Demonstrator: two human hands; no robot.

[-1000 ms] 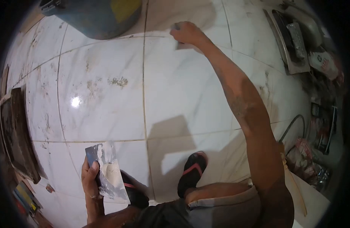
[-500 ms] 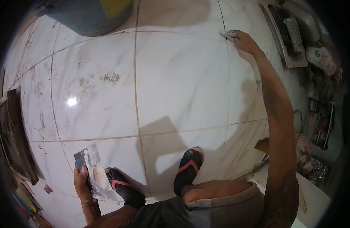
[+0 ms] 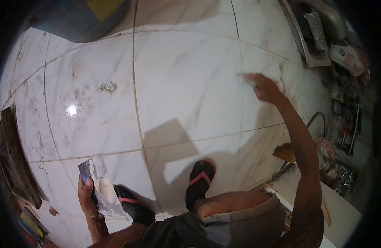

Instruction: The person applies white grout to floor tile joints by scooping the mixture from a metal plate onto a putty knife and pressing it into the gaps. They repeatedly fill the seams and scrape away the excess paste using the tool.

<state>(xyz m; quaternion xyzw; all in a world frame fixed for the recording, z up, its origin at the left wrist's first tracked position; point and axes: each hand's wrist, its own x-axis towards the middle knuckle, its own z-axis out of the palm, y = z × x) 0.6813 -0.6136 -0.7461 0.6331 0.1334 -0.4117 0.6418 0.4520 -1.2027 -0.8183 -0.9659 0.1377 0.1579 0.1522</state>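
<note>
My left hand (image 3: 87, 197) grips a flat metal trowel (image 3: 100, 169) at its left side, with a patch of pale paste (image 3: 106, 191) spread on its face. It is held low on the left, above my left foot (image 3: 136, 211) in a black sock and a red-strapped sandal. My right hand (image 3: 267, 89) reaches out over the white tiled floor (image 3: 186, 82), fingers closed around a small whitish thing blurred by motion; its kind cannot be made out. Joints between the tiles show as thin lines, some dark, some pale, and the right hand is near one of them.
A grey bucket (image 3: 83, 25) with a yellow patch stands at the top left. Along the left edge lies a dark wooden piece (image 3: 16, 161). To the right are a tray (image 3: 318, 61) with tools, a printed bag (image 3: 349, 60) and clutter. Dried dirt (image 3: 106, 87) marks one tile.
My right hand has come back toward my body along the tile joint, still closed on the whitish thing. The view has shifted slightly; my left hand keeps its hold on the trowel.
</note>
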